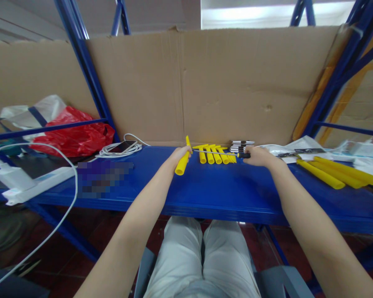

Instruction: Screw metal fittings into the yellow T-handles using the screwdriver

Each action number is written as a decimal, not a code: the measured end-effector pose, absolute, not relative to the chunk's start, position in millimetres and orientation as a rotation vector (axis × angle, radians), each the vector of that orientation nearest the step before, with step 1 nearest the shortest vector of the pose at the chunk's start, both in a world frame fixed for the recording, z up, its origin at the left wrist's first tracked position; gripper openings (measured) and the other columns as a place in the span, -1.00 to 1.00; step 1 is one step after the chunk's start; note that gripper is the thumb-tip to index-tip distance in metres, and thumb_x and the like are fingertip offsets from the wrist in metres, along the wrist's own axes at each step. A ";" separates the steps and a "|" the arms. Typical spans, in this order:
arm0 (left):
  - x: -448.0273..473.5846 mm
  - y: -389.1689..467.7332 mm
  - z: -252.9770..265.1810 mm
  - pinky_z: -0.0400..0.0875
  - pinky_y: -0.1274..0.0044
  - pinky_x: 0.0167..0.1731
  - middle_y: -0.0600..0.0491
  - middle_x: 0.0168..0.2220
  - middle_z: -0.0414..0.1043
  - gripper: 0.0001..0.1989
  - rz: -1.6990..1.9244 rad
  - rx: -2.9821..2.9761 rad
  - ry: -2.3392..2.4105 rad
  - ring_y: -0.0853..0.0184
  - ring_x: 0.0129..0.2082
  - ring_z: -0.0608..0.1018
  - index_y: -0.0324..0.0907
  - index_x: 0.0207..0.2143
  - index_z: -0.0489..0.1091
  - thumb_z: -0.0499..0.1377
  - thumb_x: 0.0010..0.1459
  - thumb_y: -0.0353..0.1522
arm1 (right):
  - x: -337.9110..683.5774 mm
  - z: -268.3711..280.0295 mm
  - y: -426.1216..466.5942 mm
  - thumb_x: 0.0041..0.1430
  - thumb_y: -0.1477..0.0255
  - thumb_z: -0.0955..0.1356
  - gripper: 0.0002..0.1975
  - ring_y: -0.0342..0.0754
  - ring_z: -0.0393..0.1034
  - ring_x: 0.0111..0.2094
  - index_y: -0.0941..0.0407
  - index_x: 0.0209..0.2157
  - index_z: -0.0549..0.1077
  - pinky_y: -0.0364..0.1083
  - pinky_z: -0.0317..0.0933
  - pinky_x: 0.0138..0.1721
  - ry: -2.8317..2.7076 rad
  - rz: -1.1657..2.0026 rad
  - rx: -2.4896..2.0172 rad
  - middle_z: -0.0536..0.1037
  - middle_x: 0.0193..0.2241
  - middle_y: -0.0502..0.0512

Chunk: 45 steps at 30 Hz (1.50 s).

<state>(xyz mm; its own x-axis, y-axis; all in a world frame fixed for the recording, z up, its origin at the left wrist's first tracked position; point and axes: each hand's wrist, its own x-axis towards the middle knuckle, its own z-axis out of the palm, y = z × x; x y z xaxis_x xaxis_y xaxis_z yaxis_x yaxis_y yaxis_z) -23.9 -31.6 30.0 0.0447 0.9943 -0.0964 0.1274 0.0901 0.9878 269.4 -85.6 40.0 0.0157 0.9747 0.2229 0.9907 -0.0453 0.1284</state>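
My left hand (180, 153) is wrapped round a yellow plastic piece (182, 165), its wide open tube end towards me and its narrow end rising behind. In my right hand (257, 157) is a screwdriver (244, 155) with a black and yellow handle. The long metal shaft points left, and its tip reaches the yellow piece beside my left fingers; whether it sits inside cannot be seen. Behind the shaft, several similar yellow pieces (210, 157) lie in a row. Near my right fingers is a small stack of white-and-black sticks (238, 145).
A blue shelf top (211, 186) backs onto a cardboard wall (230, 87). Longer yellow tubes (326, 174) and plastic packaging (307, 147) lie right. To the left are a power strip (49, 182), a coiled white cable (115, 152) and a red bag (77, 132).
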 end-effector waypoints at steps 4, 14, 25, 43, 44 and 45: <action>-23.5 -32.8 30.9 0.10 0.63 -0.76 0.18 -0.75 0.21 -0.90 1.039 1.241 1.308 0.47 -0.80 0.24 -0.19 -0.48 0.30 0.09 0.06 -0.51 | 267.2 41.5 -86.4 0.10 0.33 0.29 -0.68 0.20 0.51 -0.11 0.09 -0.15 0.54 0.02 0.25 -0.19 -2.126 -0.362 -2.213 0.63 -0.17 0.25; -23.2 -33.4 31.8 0.13 0.63 -0.76 0.17 -0.75 0.21 -0.91 1.031 1.243 1.290 0.46 -0.80 0.25 -0.20 -0.45 0.34 0.08 0.07 -0.50 | 274.8 37.8 -80.9 0.03 0.34 0.35 -0.71 0.18 0.50 -0.18 0.09 -0.17 0.49 0.00 0.23 -0.23 -2.093 -0.448 -2.165 0.62 -0.22 0.27; -24.8 -30.7 30.2 0.12 0.64 -0.75 0.18 -0.75 0.22 -0.93 1.020 1.259 1.323 0.47 -0.80 0.26 -0.22 -0.42 0.36 0.09 0.07 -0.50 | 265.3 40.8 -87.0 0.11 0.30 0.28 -0.71 0.22 0.49 -0.11 0.07 -0.20 0.56 0.11 0.22 -0.09 -2.108 -0.325 -2.169 0.64 -0.21 0.24; -23.9 -30.3 30.1 0.16 0.62 -0.74 0.18 -0.74 0.22 -0.93 1.024 1.238 1.320 0.45 -0.78 0.27 -0.21 -0.43 0.37 0.11 0.05 -0.51 | 274.3 37.9 -81.7 0.06 0.29 0.33 -0.74 0.14 0.51 -0.23 0.06 -0.19 0.44 -0.05 0.15 -0.34 -2.088 -0.468 -2.100 0.63 -0.30 0.20; -23.7 -30.3 30.3 0.15 0.62 -0.74 0.18 -0.74 0.22 -0.93 1.024 1.236 1.327 0.45 -0.79 0.27 -0.21 -0.43 0.37 0.11 0.04 -0.51 | 274.0 38.1 -81.9 0.06 0.28 0.33 -0.73 0.14 0.51 -0.23 0.06 -0.19 0.44 -0.05 0.15 -0.34 -2.090 -0.468 -2.103 0.63 -0.29 0.20; -23.5 -30.3 30.4 0.15 0.62 -0.74 0.17 -0.75 0.22 -0.92 1.023 1.233 1.336 0.45 -0.79 0.27 -0.20 -0.44 0.36 0.11 0.04 -0.51 | 273.5 38.4 -82.3 0.06 0.29 0.33 -0.73 0.14 0.51 -0.23 0.06 -0.18 0.44 -0.05 0.15 -0.34 -2.092 -0.469 -2.109 0.63 -0.28 0.21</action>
